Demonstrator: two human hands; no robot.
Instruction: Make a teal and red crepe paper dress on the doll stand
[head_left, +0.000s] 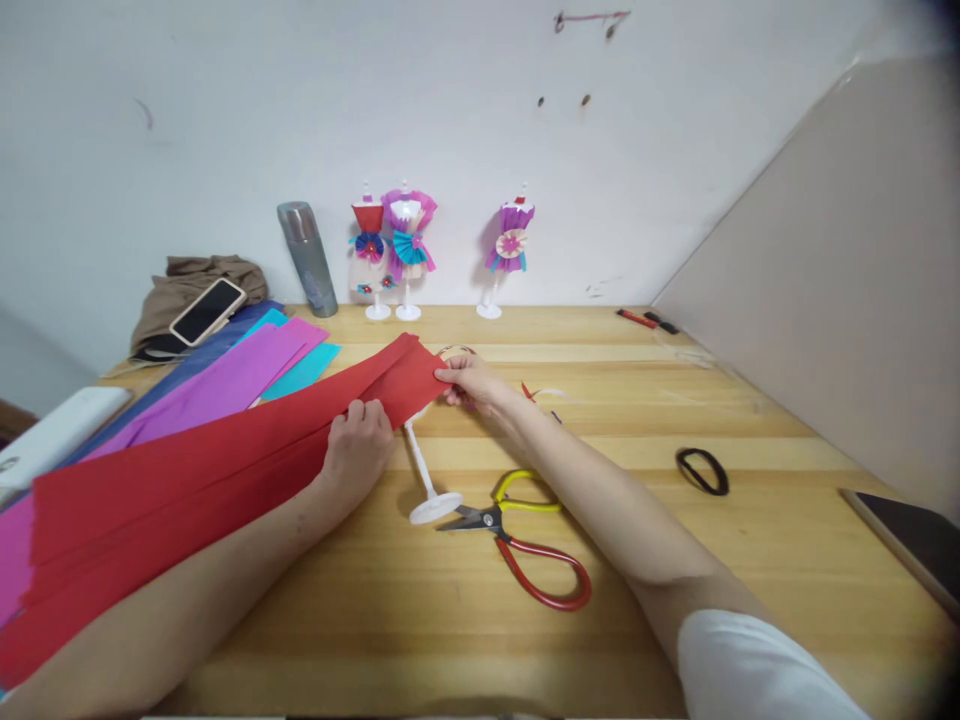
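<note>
A long folded sheet of red crepe paper [202, 450] stretches from the lower left to the middle of the table. My left hand [360, 440] has its fingers curled over the paper's near edge, gripping it. At the far right corner, my right hand [469, 385] pinches the red paper between thumb and fingers. Beneath the paper lies a small white stand [427, 480], its upper part hidden. Scissors [491, 520] with one yellow and one red handle rest beside the stand's base, the blades pointing left.
Three small dressed mannequins [407, 245] stand at the wall, near a grey bottle [307, 260]. Purple paper [202, 385], blue paper [304, 370] and a phone [208, 312] lie left. A black band [703, 470] and a dark tablet-like object [911, 540] lie right.
</note>
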